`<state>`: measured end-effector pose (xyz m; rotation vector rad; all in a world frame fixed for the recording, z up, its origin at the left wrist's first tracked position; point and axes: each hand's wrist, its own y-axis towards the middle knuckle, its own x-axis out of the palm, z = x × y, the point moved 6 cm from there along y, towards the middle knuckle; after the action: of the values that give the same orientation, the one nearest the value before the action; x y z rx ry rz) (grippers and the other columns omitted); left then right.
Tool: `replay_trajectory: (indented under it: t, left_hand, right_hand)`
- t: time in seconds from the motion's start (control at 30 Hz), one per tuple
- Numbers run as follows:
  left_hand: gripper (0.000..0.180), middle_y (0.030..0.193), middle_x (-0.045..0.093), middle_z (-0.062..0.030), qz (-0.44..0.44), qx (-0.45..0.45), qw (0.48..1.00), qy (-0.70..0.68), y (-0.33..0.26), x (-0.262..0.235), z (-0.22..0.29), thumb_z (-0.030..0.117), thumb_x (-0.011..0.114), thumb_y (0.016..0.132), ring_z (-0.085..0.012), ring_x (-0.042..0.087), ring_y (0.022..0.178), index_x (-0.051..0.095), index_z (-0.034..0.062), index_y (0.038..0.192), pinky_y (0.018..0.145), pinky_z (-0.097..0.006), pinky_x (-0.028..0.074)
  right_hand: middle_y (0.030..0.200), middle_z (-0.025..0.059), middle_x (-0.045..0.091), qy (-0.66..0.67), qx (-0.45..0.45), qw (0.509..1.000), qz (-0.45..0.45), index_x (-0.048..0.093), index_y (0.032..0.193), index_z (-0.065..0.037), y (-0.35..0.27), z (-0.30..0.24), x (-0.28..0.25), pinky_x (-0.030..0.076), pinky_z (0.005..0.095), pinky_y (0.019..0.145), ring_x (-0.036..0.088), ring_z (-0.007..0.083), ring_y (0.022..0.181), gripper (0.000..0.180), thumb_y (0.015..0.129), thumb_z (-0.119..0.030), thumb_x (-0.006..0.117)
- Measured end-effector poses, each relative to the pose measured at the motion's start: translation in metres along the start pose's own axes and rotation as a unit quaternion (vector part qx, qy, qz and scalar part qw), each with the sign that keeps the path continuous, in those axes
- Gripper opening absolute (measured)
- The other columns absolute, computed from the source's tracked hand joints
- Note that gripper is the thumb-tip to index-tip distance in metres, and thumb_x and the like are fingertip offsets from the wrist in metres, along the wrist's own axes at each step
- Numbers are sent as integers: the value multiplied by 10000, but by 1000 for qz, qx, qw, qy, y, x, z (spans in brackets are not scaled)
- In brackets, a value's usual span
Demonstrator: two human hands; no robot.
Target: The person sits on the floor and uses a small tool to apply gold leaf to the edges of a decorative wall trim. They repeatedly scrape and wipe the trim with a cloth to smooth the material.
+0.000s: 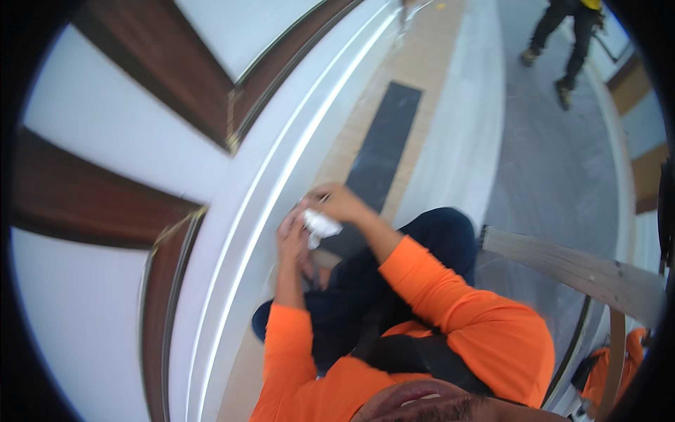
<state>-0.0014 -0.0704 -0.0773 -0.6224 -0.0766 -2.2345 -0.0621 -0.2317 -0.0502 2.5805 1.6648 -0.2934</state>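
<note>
In front of my bent, dark-trousered legs, my two hands are close together beside the white wall base. A crumpled white piece [322, 226], perhaps paper, film or cloth, sits between them. My left hand [290, 232] has its fingers curled round the edge of this white piece. My right hand [336, 202] is bent inward just above it, its fingers closed and meeting the left fingertips. Whatever the right fingers pinch is blurred. A dark grey plank [383, 148] lies on the tan floor strip [415, 67] beyond my hands.
White wall panels with dark brown trim [176, 77] rise on the left. A pale wooden beam [562, 267] juts in at the right. Another person [573, 32] in dark trousers stands on the grey floor at the far right. Orange clothing [615, 373] shows at the lower right.
</note>
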Motion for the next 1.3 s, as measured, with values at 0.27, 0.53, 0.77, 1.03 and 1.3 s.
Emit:
replay_trajectory:
  t: [0.27,0.53,0.77,1.03,1.3]
  left_hand:
    - [177,1247,669,-142,-21,-19,996,-82,-13,31,-1,92,567,1084,-205,660,1131,611,-15,1218,991,-359,548]
    - [205,1130,667,-142,132,-35,988,-76,-28,41,8,129,493,1091,-226,669,998,578,23,1244,898,-378,585]
    - [297,875,574,-46,151,-70,979,-115,-30,48,16,232,574,998,-144,533,720,588,29,1215,622,-295,467]
    - [652,888,511,6,47,-41,996,59,-53,118,43,569,614,1020,-86,471,736,592,2,1342,636,-231,395]
    - [528,1003,671,-74,-112,46,976,179,-33,87,-6,349,647,1060,-87,517,686,567,-50,1397,593,-236,393]
  right_hand:
    - [848,80,769,87,23,994,58,795,1052,37,-27,-8,-13,556,275,670,682,112,738,194,974,-129,734]
    - [850,62,733,197,41,963,179,675,1297,45,-59,-33,-43,488,250,542,659,92,668,328,1025,-138,676]
    - [896,73,737,209,26,959,188,651,1335,29,-81,-60,-55,468,230,510,680,91,678,345,1050,-165,642]
    - [970,100,712,227,-63,948,216,590,1410,-1,-119,-109,-77,520,243,536,714,128,735,367,1053,-85,574]
    - [968,169,716,-46,-260,943,203,661,1204,-13,-140,-105,-94,548,399,747,731,258,840,270,952,4,566]
